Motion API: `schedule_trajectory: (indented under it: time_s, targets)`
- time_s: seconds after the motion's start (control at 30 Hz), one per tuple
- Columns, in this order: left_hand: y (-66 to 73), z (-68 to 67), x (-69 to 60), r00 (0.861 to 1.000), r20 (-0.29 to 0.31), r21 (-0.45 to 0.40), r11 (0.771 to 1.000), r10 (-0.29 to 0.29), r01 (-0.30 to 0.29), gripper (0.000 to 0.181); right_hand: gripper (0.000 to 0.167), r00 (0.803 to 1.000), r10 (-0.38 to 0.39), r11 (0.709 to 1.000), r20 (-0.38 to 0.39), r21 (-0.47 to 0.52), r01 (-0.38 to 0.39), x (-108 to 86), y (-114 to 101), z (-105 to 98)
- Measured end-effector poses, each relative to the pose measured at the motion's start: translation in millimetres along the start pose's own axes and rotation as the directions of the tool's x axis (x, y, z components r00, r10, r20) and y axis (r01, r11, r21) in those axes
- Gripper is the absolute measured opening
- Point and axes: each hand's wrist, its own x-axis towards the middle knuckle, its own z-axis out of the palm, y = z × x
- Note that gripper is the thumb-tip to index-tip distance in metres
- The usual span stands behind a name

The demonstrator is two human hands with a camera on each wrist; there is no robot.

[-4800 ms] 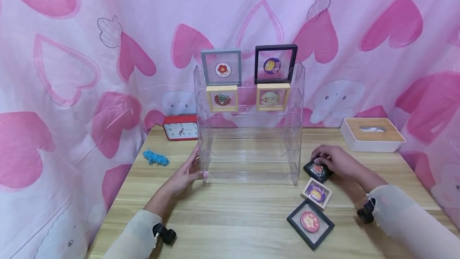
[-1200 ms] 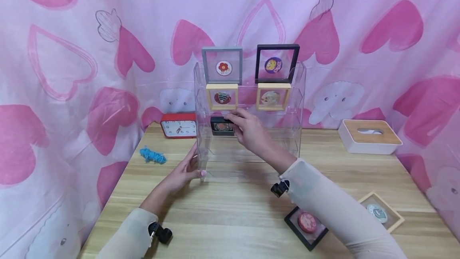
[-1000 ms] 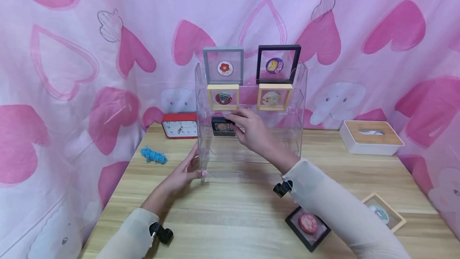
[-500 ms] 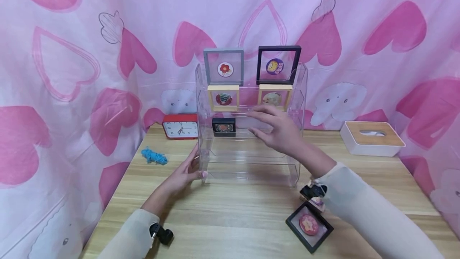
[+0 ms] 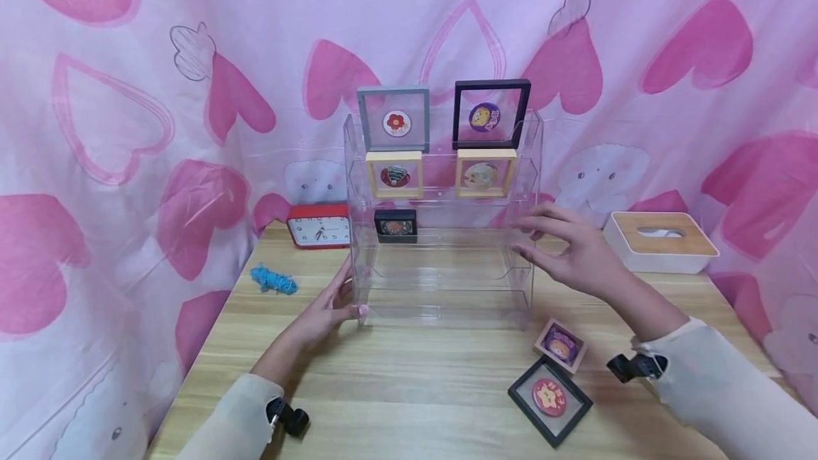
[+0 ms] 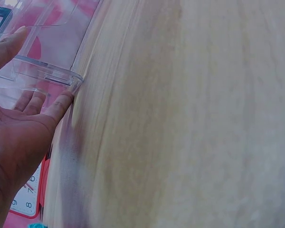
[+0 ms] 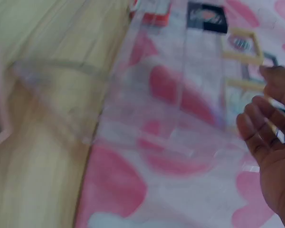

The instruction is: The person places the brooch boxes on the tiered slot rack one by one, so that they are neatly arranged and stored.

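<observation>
A clear acrylic rack with stepped tiers stands on the wooden table. My left hand rests its spread fingers against the rack's left side, thumb by the front edge; the left wrist view shows the same hand touching the clear plastic. Beside the rack's right side hovers my right hand, fingers loosely bent and holding nothing. On the third tier, at left, stands a small black display frame. Above it are two light-wood frames, then a grey frame and a larger black frame on top.
Right of the rack's front lie a small pale frame with a purple badge and a dark frame with a pink badge. A tissue box stands back right. At left are a red clock and a blue bundle.
My right hand took the small black frame from the table, set it on the third tier, released it and drew back right. My left hand has stayed at the rack's side.
</observation>
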Motion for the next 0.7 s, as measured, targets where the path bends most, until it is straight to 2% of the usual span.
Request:
schedule_trajectory:
  time_s: [0.13,0.23,0.33,0.47,0.57,0.63,0.7]
  targets:
    - [0.5,0.3,-0.4,1.000,-0.004,0.006,1.000,0.003,-0.003,0.107,0.040,0.999,0.048,0.999,-0.008,0.010,-0.048,-23.3,15,-13]
    - [0.5,0.3,-2.1,1.000,-0.009,0.009,1.000,-0.010,0.010,0.107,0.037,0.993,0.118,0.993,0.017,0.014,-0.118,-42.3,26,-15]
    - [1.1,-0.7,-3.8,1.000,-0.017,0.014,1.000,-0.026,0.026,0.107,0.034,0.984,0.165,0.986,0.070,0.021,-0.166,-59.9,37,-13]
    - [1.0,-2.0,-5.4,1.000,-0.024,0.018,1.000,-0.016,0.017,0.106,0.033,0.965,0.186,0.980,0.187,0.037,-0.196,-83.0,47,-5]
    - [0.9,-1.4,-5.3,1.000,-0.016,0.023,1.000,0.005,-0.004,0.107,0.029,0.923,0.214,0.969,0.319,0.050,-0.241,-97.5,50,0]
    - [1.0,-0.3,-4.3,1.000,-0.011,0.025,1.000,0.015,-0.015,0.108,0.025,0.877,0.245,0.954,0.414,0.059,-0.295,-104.4,50,3]
    - [1.5,1.0,-2.8,1.000,-0.007,0.025,1.000,0.019,-0.018,0.108,0.022,0.820,0.276,0.932,0.501,0.067,-0.355,-108.6,50,4]
